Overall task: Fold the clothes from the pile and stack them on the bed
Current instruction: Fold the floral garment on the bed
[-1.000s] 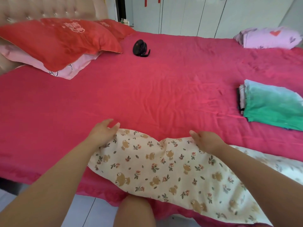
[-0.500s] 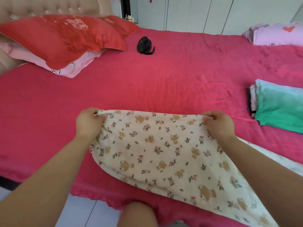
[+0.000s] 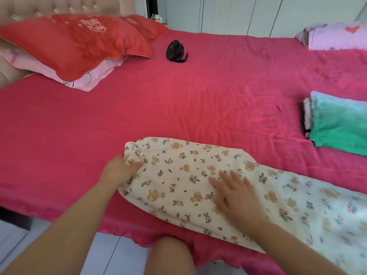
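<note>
A cream garment printed with bears and flowers (image 3: 178, 171) lies along the near edge of the pink bed (image 3: 178, 100), its right end trailing off to the right. My left hand (image 3: 121, 168) grips the bunched left end of the garment. My right hand (image 3: 236, 195) lies flat on the cloth with fingers spread. A stack of folded clothes with a green piece on top (image 3: 339, 124) sits at the right side of the bed.
Red and pink pillows (image 3: 75, 44) lie at the far left by the headboard. A small black object (image 3: 175, 51) rests near them. A lilac pillow (image 3: 335, 35) sits at the far right. My knee (image 3: 168, 255) shows below the bed's edge.
Both hands lifted the garment's far edge, then it was laid down. My right hand let go and now lies flat on the cloth; my left still grips the left end.
</note>
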### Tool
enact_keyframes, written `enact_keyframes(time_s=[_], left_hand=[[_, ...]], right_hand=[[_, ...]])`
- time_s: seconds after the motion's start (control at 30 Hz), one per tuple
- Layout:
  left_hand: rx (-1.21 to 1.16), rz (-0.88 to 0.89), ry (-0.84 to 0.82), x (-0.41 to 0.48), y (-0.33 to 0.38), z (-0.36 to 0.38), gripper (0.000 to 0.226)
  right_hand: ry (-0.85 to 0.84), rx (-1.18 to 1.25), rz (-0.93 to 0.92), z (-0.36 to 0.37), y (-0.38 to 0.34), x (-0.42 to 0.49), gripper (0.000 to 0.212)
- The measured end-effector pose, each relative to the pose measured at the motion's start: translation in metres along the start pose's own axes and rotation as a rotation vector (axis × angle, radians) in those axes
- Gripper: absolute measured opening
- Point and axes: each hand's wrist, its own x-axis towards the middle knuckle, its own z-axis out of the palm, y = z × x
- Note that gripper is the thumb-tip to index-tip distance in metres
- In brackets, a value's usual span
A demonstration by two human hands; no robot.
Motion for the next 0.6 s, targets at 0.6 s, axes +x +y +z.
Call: enact_keyframes(time_s=[0.6], left_hand=[[-0.774, -0.058, 0.025, -0.032, 0.008, -0.026, 0.043]], right_hand=[[-0.058, 0.135, -0.007, -0.009, -0.033, -0.012, 0.05]])
